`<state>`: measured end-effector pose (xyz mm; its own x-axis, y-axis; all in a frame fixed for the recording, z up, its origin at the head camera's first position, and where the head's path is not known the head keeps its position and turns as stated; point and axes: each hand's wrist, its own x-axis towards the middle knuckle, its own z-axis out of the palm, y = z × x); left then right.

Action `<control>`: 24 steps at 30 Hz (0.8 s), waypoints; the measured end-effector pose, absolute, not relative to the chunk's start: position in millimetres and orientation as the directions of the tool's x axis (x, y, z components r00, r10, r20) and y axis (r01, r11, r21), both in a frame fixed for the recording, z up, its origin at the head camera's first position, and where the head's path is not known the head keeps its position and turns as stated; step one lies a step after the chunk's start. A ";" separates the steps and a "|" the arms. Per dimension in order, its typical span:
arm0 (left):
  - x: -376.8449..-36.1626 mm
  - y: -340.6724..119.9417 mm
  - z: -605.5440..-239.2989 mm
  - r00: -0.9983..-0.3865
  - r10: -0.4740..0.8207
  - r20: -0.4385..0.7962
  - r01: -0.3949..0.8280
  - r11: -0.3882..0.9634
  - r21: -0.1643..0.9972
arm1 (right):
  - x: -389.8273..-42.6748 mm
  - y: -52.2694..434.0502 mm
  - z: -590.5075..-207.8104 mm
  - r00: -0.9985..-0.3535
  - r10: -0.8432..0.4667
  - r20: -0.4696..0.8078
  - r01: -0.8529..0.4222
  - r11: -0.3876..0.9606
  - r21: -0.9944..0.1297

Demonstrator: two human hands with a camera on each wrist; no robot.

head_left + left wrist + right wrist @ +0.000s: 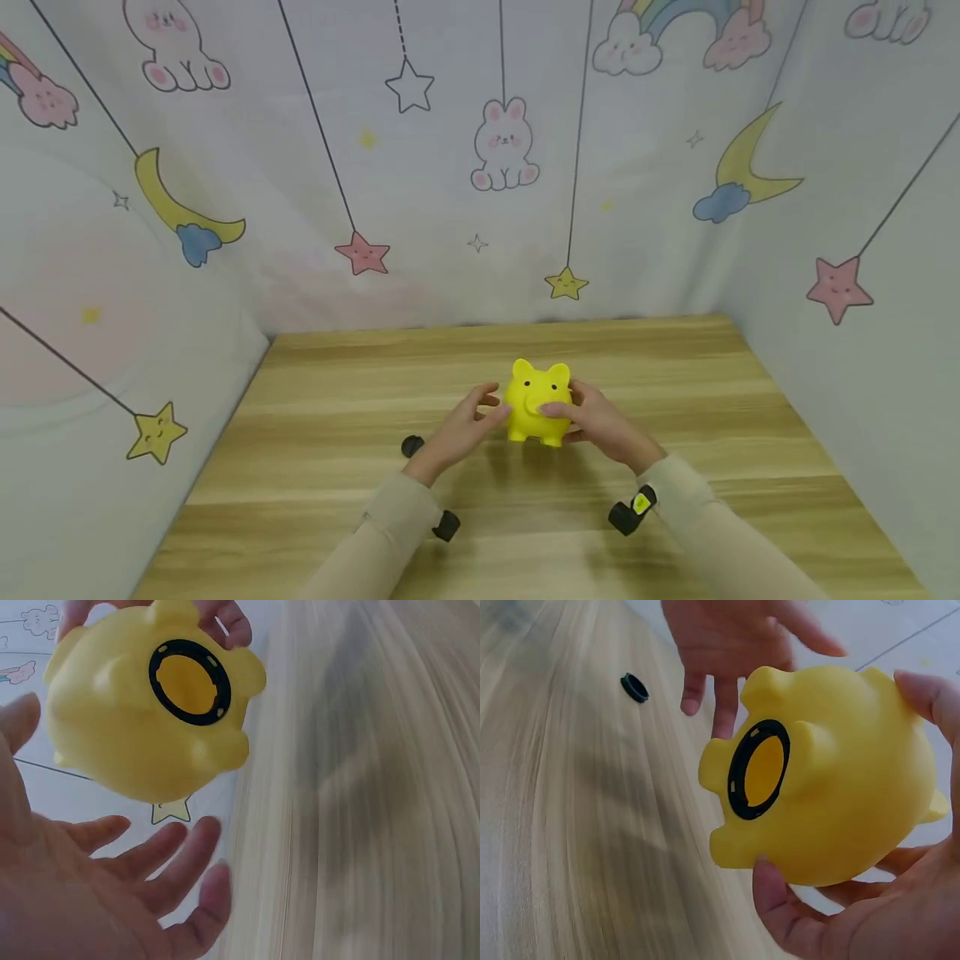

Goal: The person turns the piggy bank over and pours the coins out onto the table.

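Nearest the viewer, two beige sleeves reach forward over the wooden counter, each wrist carrying a small black camera mount. The right hand grips a yellow piggy bank, its fingers and thumb curled round the pig's side and back; in the right wrist view the thumb presses the lower flank and a fingertip lies over the top. The bank is held up off the counter, face toward the person, its belly turned down and outward so that the round black-ringed opening underneath shows, with yellow seen through it. The left hand is spread, fingers straight and relaxed, just beside the pig's other side; from the left wrist view its palm sits below the bank and holds nothing. A small black round plug lies flat on the counter to the left of that hand, apart from it. Beyond, the counter runs back to a pale backdrop printed with rabbits, stars, moons and rainbows, which also wraps both sides.
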<state>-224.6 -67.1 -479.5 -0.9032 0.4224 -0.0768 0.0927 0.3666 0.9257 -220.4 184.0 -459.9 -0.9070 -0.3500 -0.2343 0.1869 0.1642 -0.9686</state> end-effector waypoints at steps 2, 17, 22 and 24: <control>-224.6 -63.3 -477.0 -0.871 0.476 -0.125 0.046 0.332 0.942 | -216.8 184.0 -461.5 -0.912 -0.365 -0.188 0.133 0.172 -0.976; -223.6 -63.4 -475.6 -0.835 0.545 -0.079 0.037 0.197 0.980 | -208.1 189.7 -465.5 -0.915 -0.403 -0.014 -0.117 0.298 -0.947; -225.6 -67.4 -476.2 -0.826 0.563 -0.020 0.125 0.218 0.968 | -208.4 198.2 -465.8 -0.879 -0.476 0.013 -0.138 0.229 -0.964; -227.3 -68.8 -475.5 -0.816 0.578 0.014 0.169 0.216 0.962 | -208.6 201.0 -463.5 -0.856 -0.516 0.036 -0.154 0.187 -0.970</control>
